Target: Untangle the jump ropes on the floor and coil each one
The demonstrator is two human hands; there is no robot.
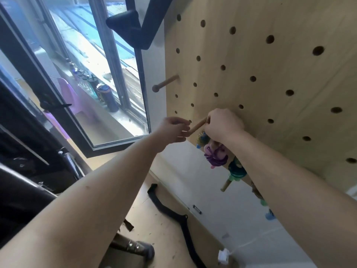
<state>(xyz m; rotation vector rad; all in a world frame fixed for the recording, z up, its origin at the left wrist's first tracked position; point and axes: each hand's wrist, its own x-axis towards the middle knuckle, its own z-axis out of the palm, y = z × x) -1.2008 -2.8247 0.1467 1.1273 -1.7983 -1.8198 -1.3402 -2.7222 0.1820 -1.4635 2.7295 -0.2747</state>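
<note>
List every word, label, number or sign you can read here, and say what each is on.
None can be read.
Bottles on the window ledge: labels too blurred.
Small dark tag low on the white wall: too small.
Wooden pegboard and coiled jump ropes: no print shows.

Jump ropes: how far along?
Done: purple coil and teal coil hang low on the pegboard. In hand: left hand pinches the wooden peg at its tip, right hand grips its base, above the purple coil. Left: unclear; the visible floor shows a black strap, no loose rope.
</note>
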